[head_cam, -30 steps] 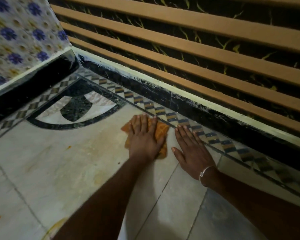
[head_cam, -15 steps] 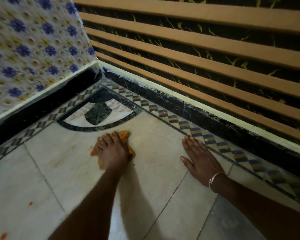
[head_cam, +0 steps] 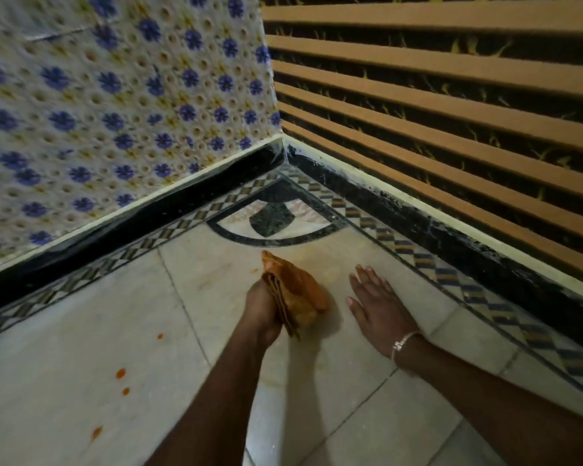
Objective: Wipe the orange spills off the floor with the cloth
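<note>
Pale floor (head_cam: 81, 408), corner of room. Floral tiles (head_cam: 98, 112) on left wall, slats (head_cam: 451, 105) on right wall. Checked border (head_cam: 418, 258) along both walls, dark arc inlay (head_cam: 273, 230) in the corner. Left hand (head_cam: 261, 309) mid-frame, curled round bunched orange cloth (head_cam: 300, 290), gripping it. Cloth stood up on edge, lower end at the floor, just left of right hand (head_cam: 377, 304). Right hand flat on floor, fingers straight, holding nothing. Bracelet (head_cam: 403, 341) on right wrist. Four small orange spills (head_cam: 120, 373) lower left on floor, well apart from cloth.
</note>
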A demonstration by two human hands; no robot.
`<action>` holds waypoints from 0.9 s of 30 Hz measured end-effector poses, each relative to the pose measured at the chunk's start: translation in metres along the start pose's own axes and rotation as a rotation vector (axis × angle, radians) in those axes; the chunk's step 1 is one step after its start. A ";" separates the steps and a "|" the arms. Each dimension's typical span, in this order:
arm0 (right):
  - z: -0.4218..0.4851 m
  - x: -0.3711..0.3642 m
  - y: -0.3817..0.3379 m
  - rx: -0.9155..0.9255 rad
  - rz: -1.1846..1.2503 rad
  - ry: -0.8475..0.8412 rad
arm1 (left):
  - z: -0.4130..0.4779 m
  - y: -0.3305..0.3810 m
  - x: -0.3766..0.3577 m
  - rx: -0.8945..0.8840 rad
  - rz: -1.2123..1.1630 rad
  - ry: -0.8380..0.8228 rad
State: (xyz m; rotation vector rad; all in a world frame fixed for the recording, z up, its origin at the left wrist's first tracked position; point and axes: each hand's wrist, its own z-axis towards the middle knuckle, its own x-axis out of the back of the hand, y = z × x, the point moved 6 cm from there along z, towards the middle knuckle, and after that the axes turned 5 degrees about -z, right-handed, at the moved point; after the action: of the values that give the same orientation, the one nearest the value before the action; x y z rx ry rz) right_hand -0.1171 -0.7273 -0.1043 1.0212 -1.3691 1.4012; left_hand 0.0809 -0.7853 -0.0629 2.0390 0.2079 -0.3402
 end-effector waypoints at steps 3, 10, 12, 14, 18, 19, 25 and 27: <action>0.027 -0.006 -0.032 0.023 0.037 -0.028 | 0.025 0.017 0.016 0.022 -0.252 -0.038; 0.078 -0.032 -0.044 0.001 -0.077 -0.090 | 0.058 0.045 0.133 -0.244 0.262 0.733; 0.085 -0.043 -0.045 0.001 -0.116 -0.090 | 0.059 0.050 0.117 -0.386 0.610 0.631; 0.093 -0.051 -0.047 0.003 -0.126 -0.091 | 0.070 0.041 0.085 -0.412 1.027 0.407; 0.103 -0.064 -0.044 0.018 -0.187 -0.065 | 0.109 -0.015 0.057 -0.260 1.585 0.143; 0.103 -0.065 -0.044 0.025 -0.187 -0.047 | 0.118 -0.015 0.056 -0.286 1.635 0.150; 0.103 -0.069 -0.039 0.044 -0.179 -0.025 | 0.151 0.023 0.113 -0.265 1.622 0.259; 0.102 -0.070 -0.038 0.045 -0.188 -0.028 | 0.134 0.021 0.141 -0.241 1.566 0.364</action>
State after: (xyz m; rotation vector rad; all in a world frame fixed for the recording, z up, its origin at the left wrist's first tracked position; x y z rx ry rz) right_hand -0.0651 -0.8336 -0.1577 1.1716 -1.2325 1.2869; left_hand 0.2001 -0.9129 -0.1511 1.4599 -1.0397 0.9685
